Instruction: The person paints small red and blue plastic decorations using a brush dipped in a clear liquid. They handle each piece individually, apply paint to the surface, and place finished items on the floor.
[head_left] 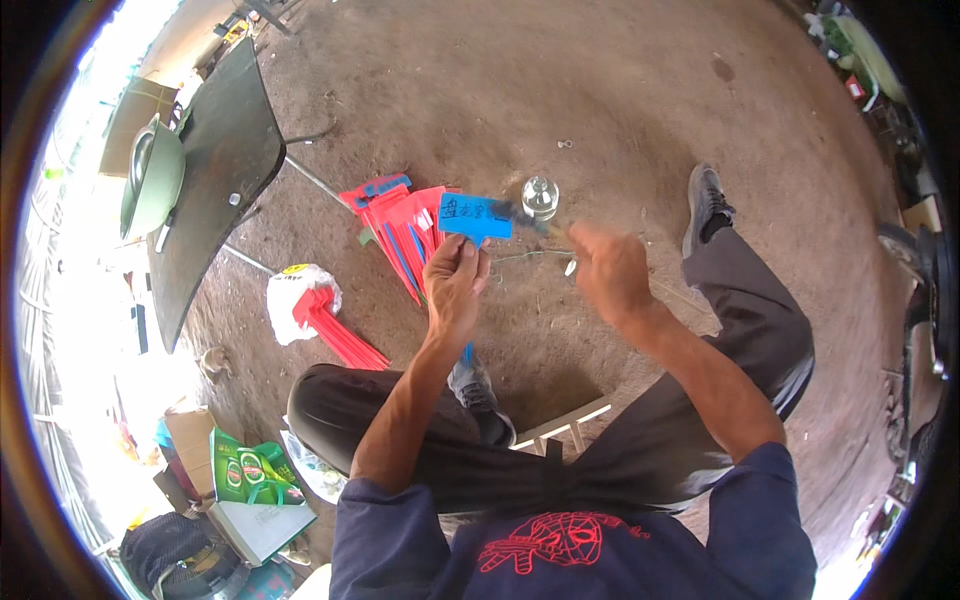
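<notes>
My left hand [457, 285] pinches a blue T-shaped plastic plant label [475, 228] by its stem. Dark brushed characters run across the label's face. Closed round a thin handle, my right hand [607, 265] is slightly blurred by motion. That handle belongs to a brush [518, 213] whose dark, smeared tip is at the label's right end; whether it touches cannot be told. Just beyond the brush, a clear glass jar [540, 198] stands on the ground. Red labels [395, 220], some with dark or blue parts, lie fanned out left of the blue one.
A white plastic bag [285, 310] with more red labels [345, 335] lies left of my knee. Further left stands a dark table [225, 140] with a pale green bowl [160, 180]. A green bag [250, 470] and a cap [185, 555] are at lower left.
</notes>
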